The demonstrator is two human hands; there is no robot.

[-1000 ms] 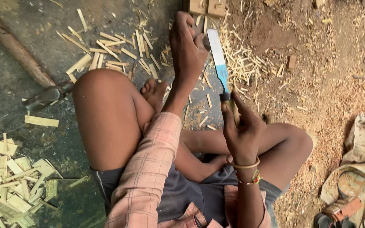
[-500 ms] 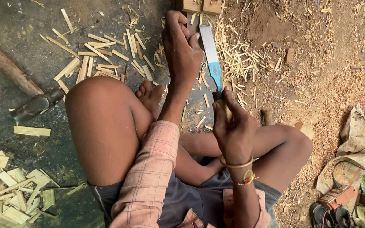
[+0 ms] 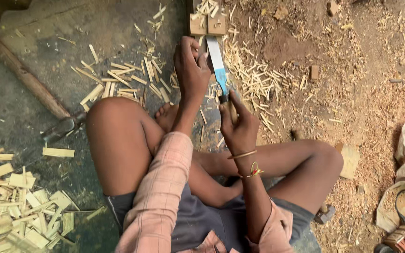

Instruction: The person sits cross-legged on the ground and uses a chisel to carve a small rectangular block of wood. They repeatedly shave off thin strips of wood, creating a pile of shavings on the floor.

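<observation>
**One blade, two hands, split sticks all around**

The right hand (image 3: 238,122) has its fingers wrapped round the handle of a single long knife with a pale blue-grey steel blade (image 3: 217,61), which points away over the dirt floor (image 3: 352,84). The left hand (image 3: 191,70) is curled closed just beside the blade; what it grips is hidden. Two flat wooden blocks (image 3: 206,22) lie beyond the tip. One dark wooden pole (image 3: 24,75) lies to the left. Pale split sticks (image 3: 123,82) lie scattered, too many to count.

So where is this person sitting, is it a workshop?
Probably an outdoor or open-sided wood-splitting spot on the ground. Split wood sticks and sawdust cover the floor, and the right hand holds a broad blade by the left hand.
</observation>
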